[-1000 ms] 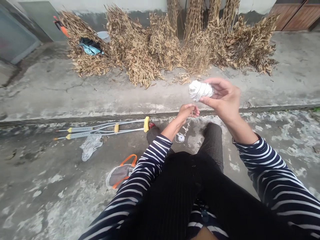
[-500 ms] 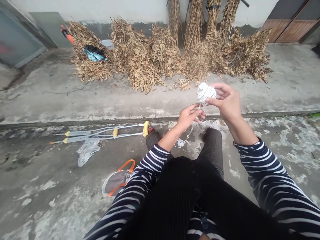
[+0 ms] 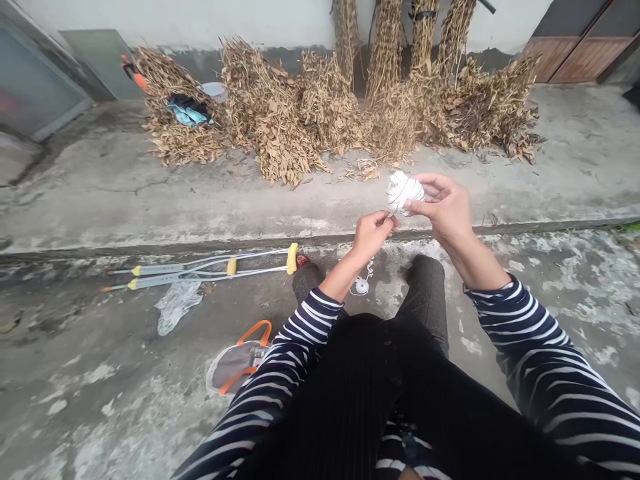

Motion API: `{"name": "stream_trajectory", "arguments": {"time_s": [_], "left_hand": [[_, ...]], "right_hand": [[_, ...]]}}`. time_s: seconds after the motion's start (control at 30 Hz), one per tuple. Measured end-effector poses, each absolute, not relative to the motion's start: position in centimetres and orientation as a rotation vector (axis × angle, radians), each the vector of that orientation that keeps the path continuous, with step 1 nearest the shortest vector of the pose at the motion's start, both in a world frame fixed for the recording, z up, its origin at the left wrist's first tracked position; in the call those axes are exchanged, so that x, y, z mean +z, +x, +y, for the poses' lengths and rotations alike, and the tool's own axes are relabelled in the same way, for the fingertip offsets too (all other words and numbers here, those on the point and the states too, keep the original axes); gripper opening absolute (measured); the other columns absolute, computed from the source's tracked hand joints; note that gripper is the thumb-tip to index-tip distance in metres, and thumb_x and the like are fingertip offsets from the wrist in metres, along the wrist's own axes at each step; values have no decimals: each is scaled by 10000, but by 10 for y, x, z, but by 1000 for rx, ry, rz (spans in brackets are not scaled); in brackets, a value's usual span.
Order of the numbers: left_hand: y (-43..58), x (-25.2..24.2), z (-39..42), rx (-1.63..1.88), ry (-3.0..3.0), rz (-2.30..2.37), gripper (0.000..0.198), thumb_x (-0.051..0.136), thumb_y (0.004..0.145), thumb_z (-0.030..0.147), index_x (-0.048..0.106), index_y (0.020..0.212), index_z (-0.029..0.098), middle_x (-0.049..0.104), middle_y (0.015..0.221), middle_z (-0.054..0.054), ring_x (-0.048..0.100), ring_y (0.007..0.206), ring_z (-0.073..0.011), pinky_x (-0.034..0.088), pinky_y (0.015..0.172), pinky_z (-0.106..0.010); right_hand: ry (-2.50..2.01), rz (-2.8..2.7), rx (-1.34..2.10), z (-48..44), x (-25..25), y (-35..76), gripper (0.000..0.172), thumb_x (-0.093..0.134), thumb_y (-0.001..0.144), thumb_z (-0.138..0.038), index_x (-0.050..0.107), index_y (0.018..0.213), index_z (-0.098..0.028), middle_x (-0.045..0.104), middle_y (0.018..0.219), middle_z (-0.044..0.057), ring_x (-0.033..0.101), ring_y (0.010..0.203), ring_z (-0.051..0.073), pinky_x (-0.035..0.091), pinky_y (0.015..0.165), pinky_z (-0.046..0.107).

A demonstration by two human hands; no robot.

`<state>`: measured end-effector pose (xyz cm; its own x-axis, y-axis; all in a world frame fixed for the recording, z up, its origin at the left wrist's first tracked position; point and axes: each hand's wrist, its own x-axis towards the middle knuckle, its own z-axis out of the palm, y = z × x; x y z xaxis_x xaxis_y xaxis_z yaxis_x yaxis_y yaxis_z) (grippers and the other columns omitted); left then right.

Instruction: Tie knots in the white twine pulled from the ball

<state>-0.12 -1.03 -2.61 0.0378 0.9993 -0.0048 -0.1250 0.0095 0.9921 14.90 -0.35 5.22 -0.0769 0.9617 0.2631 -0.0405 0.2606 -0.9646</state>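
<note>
A white ball of wound cord or tape with thin dark lines is held up in front of me. My right hand grips it from the right, thumb in front and fingers behind. Just below and left of the ball, my left hand is closed, pinching a strand that comes off the ball's underside. On the ground between my feet lies a small round white thing with a string, too small to make out exactly.
Crutches with yellow pads lie on the ground at left, by a clear plastic bag. Nearer is a mesh bag with orange handles. A raised concrete ledge carries dried plant bundles along the wall.
The ball and my right hand have moved slightly left and down. My left hand's fingers have closed in and are now right beneath the ball.
</note>
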Motion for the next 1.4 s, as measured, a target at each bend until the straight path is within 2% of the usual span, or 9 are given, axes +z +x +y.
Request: {"name": "stream_trajectory", "arguments": {"time_s": [0.27, 0.47, 0.6, 0.7, 0.77, 0.87, 0.97, 1.1, 1.4], "left_hand": [[-10, -42, -25, 1016, 1170, 980, 85, 598, 877, 144, 675, 898, 115, 683, 656, 10, 553, 474, -60, 455, 528, -180], [-41, -35, -47, 787, 1169, 726, 589, 768, 873, 414, 596, 1331, 88, 718, 647, -10, 556, 398, -85, 415, 458, -195], [-52, -34, -40, 784, 1151, 710, 536, 781, 854, 552, 675, 1122, 100, 691, 591, -18, 512, 350, -79, 382, 420, -194], [-49, -41, -25, 877, 1175, 806, 486, 765, 857, 574, 727, 974, 104, 789, 881, -133, 705, 618, -144, 475, 484, -199], [-43, -45, -15, 945, 1211, 947, 411, 823, 820, 465, 764, 1010, 105, 778, 1165, -180, 756, 872, -203, 511, 530, -197], [-29, -42, -8, 1089, 1193, 988, 442, 867, 772, 308, 766, 1164, 132, 743, 1304, -168, 740, 1031, -244, 540, 584, -203], [-16, -29, -8, 1247, 1124, 800, 426, 861, 789, 320, 753, 1158, 138, 782, 1176, -143, 743, 1006, -230, 590, 663, -241], [-9, -11, -15, 1306, 1020, 754, 298, 816, 852, 388, 736, 948, 118, 755, 830, -63, 708, 729, -137, 591, 663, -241], [-19, -8, -21, 1147, 980, 818, 173, 730, 909, 264, 699, 965, 103, 717, 695, -11, 618, 496, -87, 494, 502, -210]], "right_hand": [[-966, -1418, 933, 17, 52, 165, 469, 909, 660, -295, 699, 1078, -255, 778, 1091, 47, 775, 944, 252, 709, 718, 405], [-990, -1340, 931, 32, 49, 176, 464, 935, 596, -290, 709, 998, -239, 789, 992, 33, 774, 835, 227, 712, 668, 382], [-972, -1346, 961, 28, 47, 174, 484, 942, 569, -276, 703, 988, -238, 788, 1001, 32, 772, 838, 224, 698, 629, 360], [-964, -1373, 1008, 18, 52, 168, 497, 952, 576, -274, 706, 1006, -241, 793, 1036, 36, 773, 864, 227, 691, 627, 351], [-953, -1386, 1058, 11, 57, 163, 498, 959, 573, -280, 708, 1000, -236, 794, 1005, 31, 768, 835, 218, 681, 608, 337], [-944, -1396, 1112, 4, 62, 156, 498, 970, 560, -298, 710, 979, -226, 792, 963, 28, 762, 812, 212, 667, 588, 320], [-954, -1408, 1128, 2, 63, 149, 503, 979, 552, -303, 709, 969, -222, 793, 976, 32, 761, 830, 212, 665, 600, 316], [-966, -1410, 1128, 4, 60, 146, 495, 975, 558, -293, 710, 970, -220, 788, 980, 36, 753, 830, 208, 661, 617, 316], [-984, -1410, 1143, 4, 59, 149, 503, 975, 557, -315, 706, 970, -216, 785, 981, 37, 743, 806, 200, 657, 621, 315]]}}
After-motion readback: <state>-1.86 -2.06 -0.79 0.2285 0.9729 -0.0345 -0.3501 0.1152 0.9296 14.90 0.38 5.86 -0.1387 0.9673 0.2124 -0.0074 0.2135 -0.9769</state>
